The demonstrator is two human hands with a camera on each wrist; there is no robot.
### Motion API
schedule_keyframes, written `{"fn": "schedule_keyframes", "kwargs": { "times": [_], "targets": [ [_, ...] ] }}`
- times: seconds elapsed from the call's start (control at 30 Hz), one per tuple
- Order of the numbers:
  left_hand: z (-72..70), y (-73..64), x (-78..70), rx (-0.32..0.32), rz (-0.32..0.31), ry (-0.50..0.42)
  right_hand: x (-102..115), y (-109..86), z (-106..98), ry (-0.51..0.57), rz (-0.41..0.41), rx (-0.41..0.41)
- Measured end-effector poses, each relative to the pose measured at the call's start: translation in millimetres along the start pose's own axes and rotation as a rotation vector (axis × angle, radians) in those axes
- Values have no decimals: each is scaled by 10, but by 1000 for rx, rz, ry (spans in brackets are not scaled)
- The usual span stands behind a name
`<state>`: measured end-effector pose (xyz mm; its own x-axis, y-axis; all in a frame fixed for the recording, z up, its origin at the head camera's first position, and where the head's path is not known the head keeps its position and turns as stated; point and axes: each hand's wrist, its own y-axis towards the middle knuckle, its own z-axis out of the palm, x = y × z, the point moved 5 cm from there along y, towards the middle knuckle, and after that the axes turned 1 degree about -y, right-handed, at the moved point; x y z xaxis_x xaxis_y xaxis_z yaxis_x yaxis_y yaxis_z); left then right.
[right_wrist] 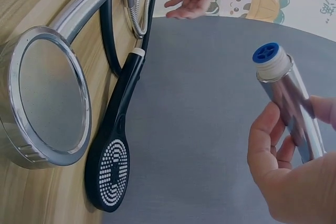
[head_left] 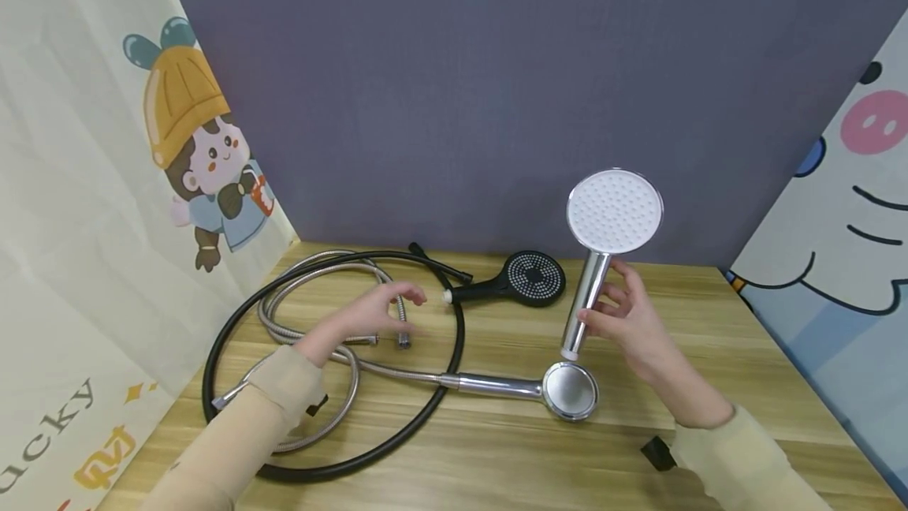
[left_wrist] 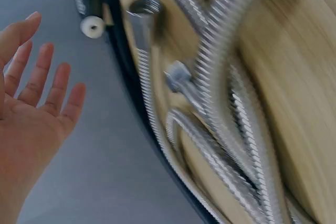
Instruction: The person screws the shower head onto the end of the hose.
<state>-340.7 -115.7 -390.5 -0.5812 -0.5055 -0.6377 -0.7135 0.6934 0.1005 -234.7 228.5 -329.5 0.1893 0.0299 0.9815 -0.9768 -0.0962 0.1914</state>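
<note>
My right hand grips the handle of a chrome shower head and holds it raised, its round white spray face towards the head camera. In the right wrist view the handle's white threaded end shows a blue insert. My left hand hangs above the coiled hoses, fingers apart, holding nothing. A second chrome shower head lies on the table below the raised one, joined to a metal hose. Behind it lies a black shower head, handle pointing left.
A black hose makes a wide loop on the wooden table. Several silver metal hose coils lie within it, with loose end fittings. A grey panel stands at the back, printed curtains at both sides.
</note>
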Motion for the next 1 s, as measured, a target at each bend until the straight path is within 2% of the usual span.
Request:
{"fn": "schedule_keyframes", "kwargs": {
  "times": [0.37,0.67,0.8,1.0],
  "targets": [
    [32,118,277,57,1,70,-44,22,-35,18,20,11],
    [107,213,494,106,-54,53,-30,29,-12,0,28,16],
    [135,226,558,107,-31,66,-31,30,6,-4,38,17],
    [202,234,581,135,-8,139,-31,28,7,-5,36,16]
  ]
}}
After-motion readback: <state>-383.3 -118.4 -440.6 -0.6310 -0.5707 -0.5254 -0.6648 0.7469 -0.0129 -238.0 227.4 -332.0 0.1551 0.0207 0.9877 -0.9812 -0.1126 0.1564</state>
